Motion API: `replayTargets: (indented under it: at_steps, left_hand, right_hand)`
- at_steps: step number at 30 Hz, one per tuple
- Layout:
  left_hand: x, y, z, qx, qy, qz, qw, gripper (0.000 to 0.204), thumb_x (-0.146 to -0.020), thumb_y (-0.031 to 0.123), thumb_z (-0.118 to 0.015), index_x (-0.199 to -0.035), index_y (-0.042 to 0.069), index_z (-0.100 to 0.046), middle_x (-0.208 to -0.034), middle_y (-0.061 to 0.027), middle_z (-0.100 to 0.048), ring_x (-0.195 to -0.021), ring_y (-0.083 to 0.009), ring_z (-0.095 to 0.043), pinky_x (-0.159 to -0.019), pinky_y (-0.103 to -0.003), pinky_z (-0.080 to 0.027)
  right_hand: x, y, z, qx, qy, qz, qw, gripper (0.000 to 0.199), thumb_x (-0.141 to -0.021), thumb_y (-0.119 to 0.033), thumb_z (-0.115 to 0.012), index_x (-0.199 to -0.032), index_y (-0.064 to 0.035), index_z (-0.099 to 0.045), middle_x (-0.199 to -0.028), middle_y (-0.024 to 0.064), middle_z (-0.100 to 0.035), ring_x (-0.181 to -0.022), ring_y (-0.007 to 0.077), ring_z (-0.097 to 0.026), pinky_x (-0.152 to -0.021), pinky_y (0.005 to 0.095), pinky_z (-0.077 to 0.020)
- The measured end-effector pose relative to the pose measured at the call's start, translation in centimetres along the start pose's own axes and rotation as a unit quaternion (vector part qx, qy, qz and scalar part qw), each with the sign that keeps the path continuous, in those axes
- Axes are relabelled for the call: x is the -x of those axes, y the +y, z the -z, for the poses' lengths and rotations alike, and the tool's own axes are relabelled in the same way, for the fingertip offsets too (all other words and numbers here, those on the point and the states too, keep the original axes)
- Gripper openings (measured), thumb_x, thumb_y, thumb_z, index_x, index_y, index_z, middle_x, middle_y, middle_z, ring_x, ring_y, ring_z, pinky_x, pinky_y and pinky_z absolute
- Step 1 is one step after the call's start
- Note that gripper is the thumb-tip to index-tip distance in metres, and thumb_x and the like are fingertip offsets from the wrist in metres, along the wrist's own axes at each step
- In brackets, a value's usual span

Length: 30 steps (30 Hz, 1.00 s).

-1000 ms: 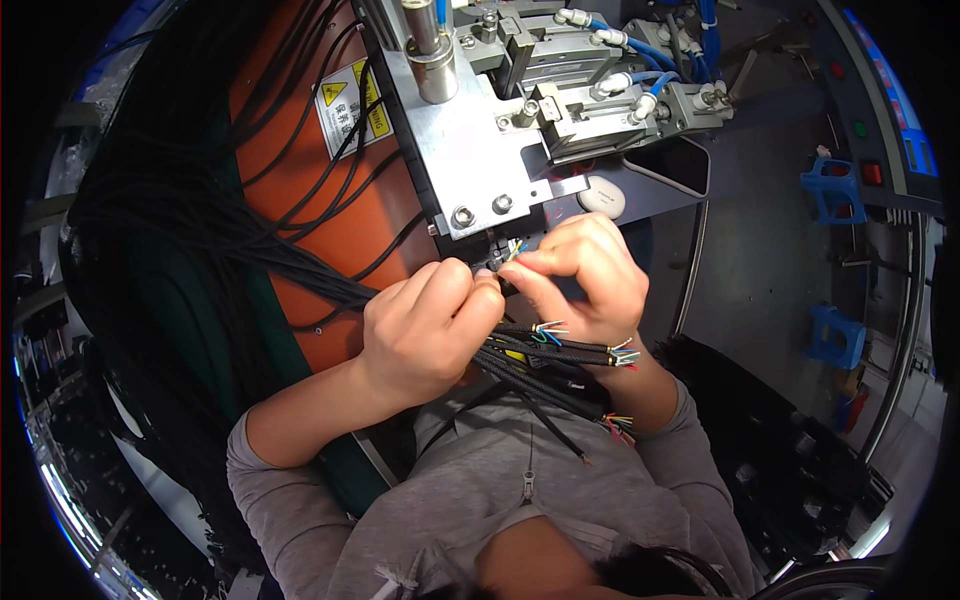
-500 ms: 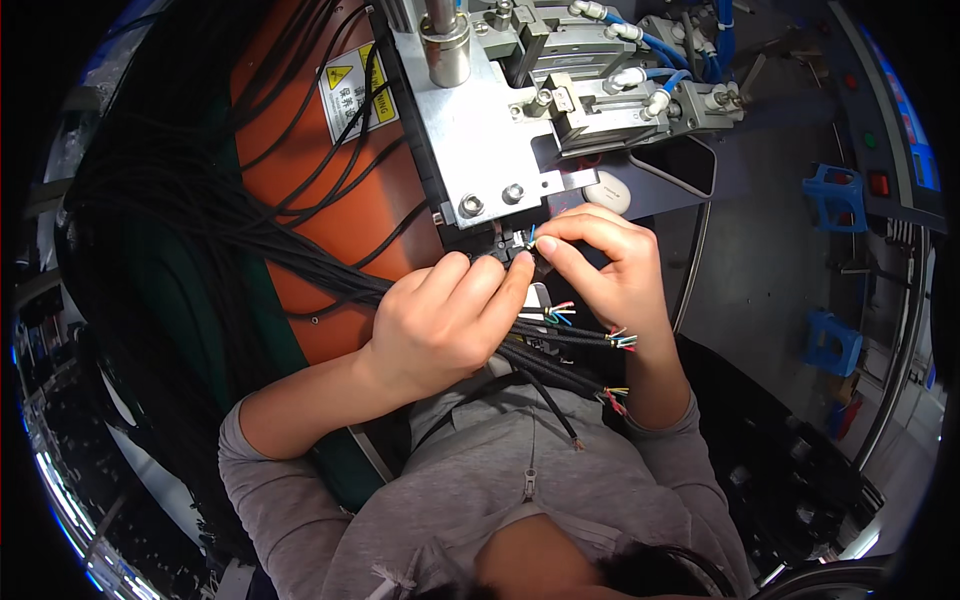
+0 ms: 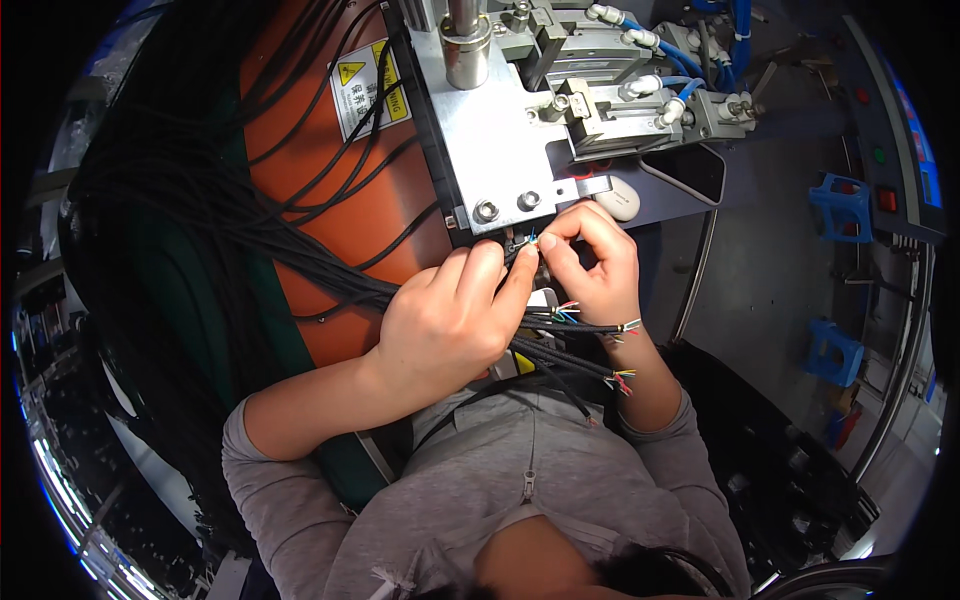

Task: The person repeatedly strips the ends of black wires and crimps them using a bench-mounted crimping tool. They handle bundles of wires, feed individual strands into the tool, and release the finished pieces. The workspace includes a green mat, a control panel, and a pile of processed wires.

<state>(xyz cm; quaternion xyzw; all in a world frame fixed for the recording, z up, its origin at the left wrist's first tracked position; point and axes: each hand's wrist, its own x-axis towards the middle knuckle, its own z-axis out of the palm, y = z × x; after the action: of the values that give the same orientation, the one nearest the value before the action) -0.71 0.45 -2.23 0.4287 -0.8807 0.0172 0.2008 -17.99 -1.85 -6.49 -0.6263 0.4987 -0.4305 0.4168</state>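
At ten o'clock from the centre of the view, a thick bundle of black cables (image 3: 180, 190) fans out; several strands cross an orange panel (image 3: 345, 335). A warning label (image 3: 370, 90), white and yellow with a triangle, sits on this panel at eleven o'clock. The left hand (image 3: 450, 310) lies close to the centre, knuckles up and fingers curled, its forefinger tip against a small tuft of coloured wires (image 3: 533, 238); the thumb is hidden, so whether this hand grips cannot be told. A bright metal plate (image 3: 485, 140), part of a machine, stands at twelve o'clock, two bolts along its near edge. The wires are at one o'clock, just beside that edge — between the two sets of fingertips. More cable ends (image 3: 620, 380), black with bared coloured wires, spread from three to four o'clock, below the right hand (image 3: 598, 255). That hand, at two o'clock, is closed in a pinch, thumb and forefinger on the wires. Just beyond it lie a rounded white case (image 3: 618, 198) and, farther right, a flat dark phone-like slab (image 3: 688, 172). Blue hoses (image 3: 742, 30) hang between one and two o'clock. A blue stool (image 3: 836, 352) stands at three o'clock — well apart from the hands.
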Motion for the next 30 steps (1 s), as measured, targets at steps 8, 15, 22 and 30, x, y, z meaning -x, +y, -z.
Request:
replayTargets:
  at_steps: [8,15,22,30]
  left_hand:
    - [-0.6,-0.4,0.2,0.006,0.001,-0.012,1.000,0.036,-0.067,0.003,-0.064,-0.102,0.007,-0.070,-0.068,-0.0010,-0.042,-0.053,-0.0104,-0.049,-0.045,-0.024,-0.040]
    - [-0.1,-0.8,-0.1,0.043,0.019,-0.005,0.999,0.029,-0.067,0.005,-0.064,-0.095,0.004,-0.068,-0.078,-0.0023,-0.055,-0.059,-0.0130,-0.055,-0.049,-0.025,-0.044]
    - [0.0,-0.5,0.8,0.033,-0.005,0.014,0.999,0.028,-0.067,0.006,-0.065,-0.095,0.003,-0.068,-0.081,-0.0012,-0.057,-0.061,-0.0132,-0.057,-0.051,-0.025,-0.045]
    - [0.9,0.2,1.4,-0.056,-0.058,0.012,0.997,0.023,-0.072,0.005,-0.064,-0.094,-0.002,-0.065,-0.072,-0.0017,-0.048,-0.062,-0.0104,-0.054,-0.051,-0.022,-0.043]
  right_hand:
    - [0.3,1.0,0.1,-0.239,-0.057,-0.219,0.944,0.010,-0.085,-0.007,-0.062,-0.078,-0.0011,-0.059,-0.075,-0.0031,-0.057,-0.067,0.0014,-0.047,-0.057,0.0191,-0.0364]
    - [-0.3,-0.2,-0.1,0.004,0.007,-0.004,1.000,0.006,-0.076,-0.004,-0.067,-0.079,0.0006,-0.063,-0.076,0.0087,-0.064,-0.068,0.0182,-0.061,-0.063,0.0284,-0.0471]
    - [-0.5,0.0,-0.4,0.114,0.078,0.190,0.972,0.011,-0.067,0.001,-0.069,-0.075,-0.0009,-0.061,-0.076,0.0104,-0.063,-0.070,0.0266,-0.060,-0.065,0.0330,-0.0478]
    - [-0.1,0.4,1.0,-0.009,0.019,0.104,0.994,0.013,-0.072,0.001,-0.069,-0.084,-0.0008,-0.066,-0.082,0.0082,-0.066,-0.076,0.0201,-0.063,-0.071,0.0301,-0.0480]
